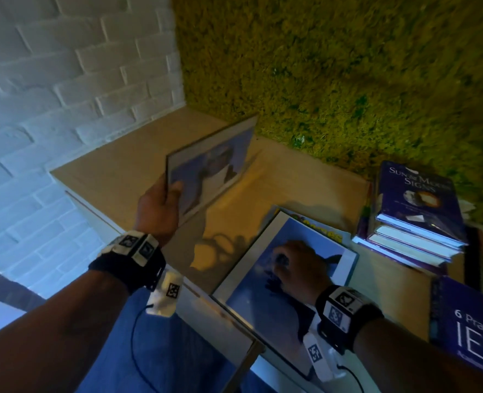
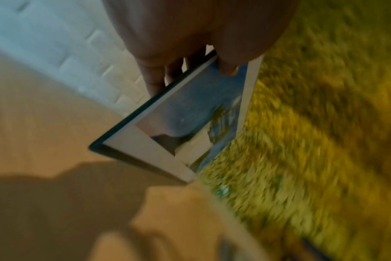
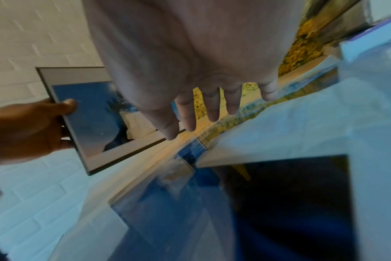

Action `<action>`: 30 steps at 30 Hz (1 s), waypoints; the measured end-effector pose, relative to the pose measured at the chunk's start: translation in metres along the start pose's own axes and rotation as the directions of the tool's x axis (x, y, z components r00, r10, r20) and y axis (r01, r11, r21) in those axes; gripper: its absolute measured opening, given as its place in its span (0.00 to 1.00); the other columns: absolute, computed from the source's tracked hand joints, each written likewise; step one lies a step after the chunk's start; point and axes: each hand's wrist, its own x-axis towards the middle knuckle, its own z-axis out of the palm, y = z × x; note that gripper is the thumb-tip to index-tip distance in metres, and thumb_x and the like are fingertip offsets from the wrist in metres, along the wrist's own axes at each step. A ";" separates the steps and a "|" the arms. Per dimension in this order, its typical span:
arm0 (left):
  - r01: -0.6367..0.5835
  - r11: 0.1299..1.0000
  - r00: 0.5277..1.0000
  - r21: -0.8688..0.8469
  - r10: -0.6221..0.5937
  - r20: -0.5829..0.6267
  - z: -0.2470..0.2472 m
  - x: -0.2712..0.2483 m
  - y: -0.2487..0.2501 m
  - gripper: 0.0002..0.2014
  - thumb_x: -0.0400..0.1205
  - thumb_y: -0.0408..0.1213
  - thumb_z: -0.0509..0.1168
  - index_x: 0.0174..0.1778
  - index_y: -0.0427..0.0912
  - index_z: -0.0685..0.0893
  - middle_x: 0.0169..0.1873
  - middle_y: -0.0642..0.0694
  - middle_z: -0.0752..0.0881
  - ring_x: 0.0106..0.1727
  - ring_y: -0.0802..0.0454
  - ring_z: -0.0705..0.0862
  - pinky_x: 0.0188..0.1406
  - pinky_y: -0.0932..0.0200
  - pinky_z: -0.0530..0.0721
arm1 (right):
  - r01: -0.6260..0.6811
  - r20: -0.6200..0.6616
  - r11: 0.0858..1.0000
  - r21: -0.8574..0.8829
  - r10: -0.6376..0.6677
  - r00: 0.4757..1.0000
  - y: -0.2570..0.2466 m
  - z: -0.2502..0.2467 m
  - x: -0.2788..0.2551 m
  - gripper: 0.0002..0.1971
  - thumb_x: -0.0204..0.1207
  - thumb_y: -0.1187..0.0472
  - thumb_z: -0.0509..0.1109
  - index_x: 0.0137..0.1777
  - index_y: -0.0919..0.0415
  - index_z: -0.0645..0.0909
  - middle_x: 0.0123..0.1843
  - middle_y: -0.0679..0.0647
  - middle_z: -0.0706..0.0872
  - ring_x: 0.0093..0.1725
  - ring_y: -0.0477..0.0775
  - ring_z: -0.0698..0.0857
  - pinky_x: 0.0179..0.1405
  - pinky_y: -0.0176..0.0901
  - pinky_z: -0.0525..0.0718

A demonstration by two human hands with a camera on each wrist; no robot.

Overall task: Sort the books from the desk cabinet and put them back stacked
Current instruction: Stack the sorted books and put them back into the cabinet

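Sorting midway, nothing back in cabinet yet, judging by the books out on the worktop [image 1: 305,177]. L hand [image 1: 156,207] pinches a thin white-framed book [image 1: 210,165] by its corner, tilted above worktop centre. R hand [image 1: 298,268], fingers straight, presses flat on a matching book [image 1: 263,296] at near edge, atop a yellow one [image 1: 324,231]. Stack topped by Sun & Moon Signs [image 1: 417,194] near back-right edge; IELTS book [image 1: 467,321] at right. Cabinet interior not seen.
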 end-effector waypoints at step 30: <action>-0.049 0.821 0.661 0.569 -0.400 0.635 0.097 -0.059 -0.017 0.21 0.77 0.63 0.68 0.54 0.53 0.73 0.46 0.51 0.83 0.43 0.49 0.82 0.40 0.53 0.78 | -0.496 0.176 0.611 0.617 0.507 0.844 0.093 -0.026 -0.060 0.28 0.80 0.54 0.77 0.69 0.43 0.61 0.40 0.59 0.83 0.31 0.56 0.81 0.30 0.45 0.80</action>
